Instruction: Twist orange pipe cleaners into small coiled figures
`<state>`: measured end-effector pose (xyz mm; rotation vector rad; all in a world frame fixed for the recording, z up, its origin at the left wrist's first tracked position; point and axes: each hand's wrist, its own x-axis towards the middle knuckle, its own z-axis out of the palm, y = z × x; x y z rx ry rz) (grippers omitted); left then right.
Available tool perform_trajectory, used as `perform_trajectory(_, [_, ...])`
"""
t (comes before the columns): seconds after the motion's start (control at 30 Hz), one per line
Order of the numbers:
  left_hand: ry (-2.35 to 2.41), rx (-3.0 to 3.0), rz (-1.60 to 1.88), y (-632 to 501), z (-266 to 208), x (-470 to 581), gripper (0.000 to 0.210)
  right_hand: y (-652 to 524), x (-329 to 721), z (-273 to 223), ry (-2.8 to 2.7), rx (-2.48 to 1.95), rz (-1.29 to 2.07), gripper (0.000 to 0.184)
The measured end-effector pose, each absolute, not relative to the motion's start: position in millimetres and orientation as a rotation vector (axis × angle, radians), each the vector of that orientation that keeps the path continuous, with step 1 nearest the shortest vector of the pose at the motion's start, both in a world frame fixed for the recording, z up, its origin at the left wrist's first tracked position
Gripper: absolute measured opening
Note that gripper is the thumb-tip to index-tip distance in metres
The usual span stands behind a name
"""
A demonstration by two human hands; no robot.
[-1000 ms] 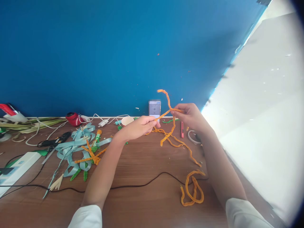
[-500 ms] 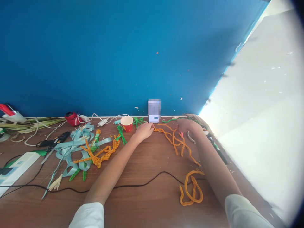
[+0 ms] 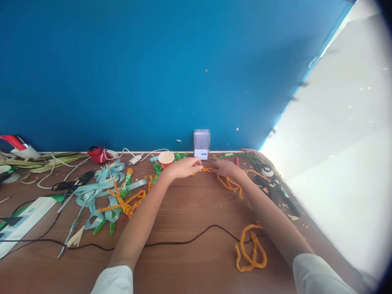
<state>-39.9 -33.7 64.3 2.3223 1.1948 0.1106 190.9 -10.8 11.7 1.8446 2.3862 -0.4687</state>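
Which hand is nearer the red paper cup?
Left. The left hand is just right of the paper cup; the right hand is farther off, right of the phone.

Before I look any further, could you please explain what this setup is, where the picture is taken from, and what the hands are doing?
There is no machine here: you are seeing a person's two bare hands, the left hand and the right hand. The view comes from a camera worn on the head, looking forward and down.

Both hands are at an orange cord near the back of the wooden table. Their fingers hide how firmly either one grips it.

Just behind, a phone stands upright before a blue wall. To the left are a paper cup, tangled light-blue ribbon and a white power strip. A second, looped cord lies at the front right.
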Motion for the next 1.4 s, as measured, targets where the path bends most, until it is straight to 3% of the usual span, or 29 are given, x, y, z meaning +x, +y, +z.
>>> perform_trajectory(0.1, [1.253,2.242,0.399,-35,79,-52,0.041,-10,195,15,2.470,1.842,-0.511,0.013])
perform_trajectory(0.37, [1.268,2.193,0.669,-42,96,-58,0.034,-43,190,74,2.841,1.868,-0.548,0.021])
perform_trajectory(0.8, [0.982,2.173,0.861,-59,109,-49,0.018,-87,176,113,3.234,1.917,-0.711,0.015])
perform_trajectory(1.1, [0.976,2.208,0.869,-75,123,-49,0.016,-100,175,117,3.389,1.836,-1.199,0.019])
perform_trajectory(1.2, [0.922,2.207,0.931,-78,123,-46,0.019,-104,171,116,3.383,1.757,-1.159,0.022])
perform_trajectory(1.4, [0.761,1.955,1.405,-75,107,-26,0.017,-109,155,110,3.422,1.704,-0.938,0.029])
